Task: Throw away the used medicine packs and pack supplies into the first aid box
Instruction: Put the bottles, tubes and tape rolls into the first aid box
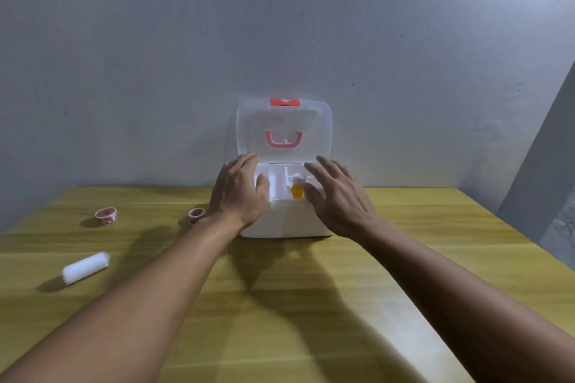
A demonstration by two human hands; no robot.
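A white first aid box [284,222] stands at the table's far middle, its clear lid [311,121] with a pink handle raised against the wall. Inside, a white tray holds a small yellow bottle [297,190] with a white cap. My left hand [239,193] rests over the box's left side, fingers curled at the tray's edge. My right hand [337,196] hovers over the right side with fingers spread, holding nothing. A white gauze roll [85,267] lies at the left. Two small red-patterned tape rolls [106,216] [196,214] lie further back on the left.
The yellow wooden table [311,305] meets a grey wall [155,71] at the back. Its right edge runs diagonally down the right side, beside a darker grey floor strip [553,202].
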